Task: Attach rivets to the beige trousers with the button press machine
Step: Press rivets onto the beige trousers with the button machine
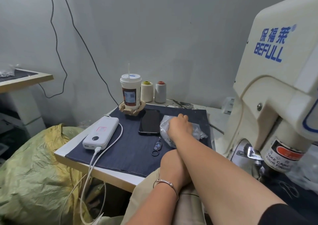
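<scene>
The cream button press machine [275, 90] stands at the right, its press head [278, 157] carrying a red warning label. On the dark denim mat lies a clear plastic bag of small metal rivets [164, 121]. My right hand [179, 127] reaches across onto this bag, its fingertips dipping into the plastic and out of sight. My left hand [172, 164], a bangle on the wrist, rests at the table's front edge on the beige trousers [146, 190]. My right forearm crosses over it and hides its fingers.
On the denim mat [120, 149] lie a black phone [149, 122], a white power bank [101, 132] with its cable, and a key ring [157, 147]. A drink cup [130, 94] and two thread cones [154, 91] stand at the back. A green sack [34, 173] fills the lower left.
</scene>
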Tool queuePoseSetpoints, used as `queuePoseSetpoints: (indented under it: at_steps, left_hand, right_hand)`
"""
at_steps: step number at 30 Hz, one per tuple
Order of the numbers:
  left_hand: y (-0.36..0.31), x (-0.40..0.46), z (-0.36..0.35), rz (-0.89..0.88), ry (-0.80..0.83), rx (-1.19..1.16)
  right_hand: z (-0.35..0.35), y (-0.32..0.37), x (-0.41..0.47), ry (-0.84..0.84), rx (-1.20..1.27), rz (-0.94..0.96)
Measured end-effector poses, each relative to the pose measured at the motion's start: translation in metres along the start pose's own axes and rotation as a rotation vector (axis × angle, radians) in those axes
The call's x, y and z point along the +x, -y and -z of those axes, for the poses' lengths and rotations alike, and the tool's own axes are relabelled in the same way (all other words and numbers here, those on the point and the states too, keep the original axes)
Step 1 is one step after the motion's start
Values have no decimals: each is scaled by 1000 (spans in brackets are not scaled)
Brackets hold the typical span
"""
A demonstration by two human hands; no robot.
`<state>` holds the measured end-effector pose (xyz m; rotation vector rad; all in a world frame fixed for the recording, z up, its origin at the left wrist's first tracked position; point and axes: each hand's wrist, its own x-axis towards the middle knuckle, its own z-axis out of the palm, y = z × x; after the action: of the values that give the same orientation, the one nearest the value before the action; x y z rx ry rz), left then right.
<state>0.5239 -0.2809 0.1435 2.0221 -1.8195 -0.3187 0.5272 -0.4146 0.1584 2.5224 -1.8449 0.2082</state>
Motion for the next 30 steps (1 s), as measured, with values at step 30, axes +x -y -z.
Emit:
queuePoseSetpoints:
  at_steps: [30]
  left_hand:
    - [-2,2,0,8,11,52]
  right_hand:
    - [-7,-1,9,-77,-43,74]
